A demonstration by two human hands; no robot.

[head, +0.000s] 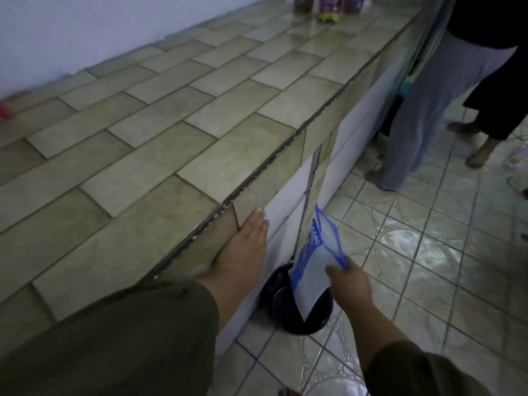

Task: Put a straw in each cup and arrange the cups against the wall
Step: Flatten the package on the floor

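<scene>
Left hand [243, 247] is resting flat, fingers straight, against the tabletop [171, 124] front edge. Right hand [351, 284] is pinching a blue-and-white bag [317, 261] beside that edge, over a dark bucket [280, 304].

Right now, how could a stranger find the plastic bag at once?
Start at the long tiled counter and follow its front edge down to the floor, where a dark round bin stands against the white base. The bag is held over that bin, pinched by the right hand. It alone is white plastic with blue print.
</scene>
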